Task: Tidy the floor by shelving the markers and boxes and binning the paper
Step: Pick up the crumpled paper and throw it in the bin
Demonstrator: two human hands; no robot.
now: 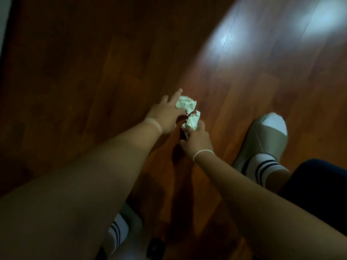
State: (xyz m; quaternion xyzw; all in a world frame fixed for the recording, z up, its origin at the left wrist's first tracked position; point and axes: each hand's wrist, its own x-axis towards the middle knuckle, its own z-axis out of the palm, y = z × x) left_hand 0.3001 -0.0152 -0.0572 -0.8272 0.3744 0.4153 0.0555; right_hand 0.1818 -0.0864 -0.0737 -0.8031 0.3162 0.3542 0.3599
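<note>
Two crumpled balls of pale paper sit at the middle of our view, low over the wooden floor [112,62], and we have one in each hand. The upper paper ball [186,104] is pinched by our left hand [165,116], thumb beneath it and fingers partly spread, with one finger pointing past the ball's far side. The lower paper ball [192,121] lies just beside the first, nearly touching it, and our right hand [196,140] has its fingertips closed around the ball's near end. We cannot tell whether either ball rests on the boards or is lifted clear of them. A thin white band [202,153] circles our right wrist. To the right of the hands stands our right foot in a grey slipper [262,136] over a white sock with dark stripes [262,167]. Near the bottom edge, our other striped sock [117,231] shows under the left forearm. Pale light glares off the floorboards at the upper right.
</note>
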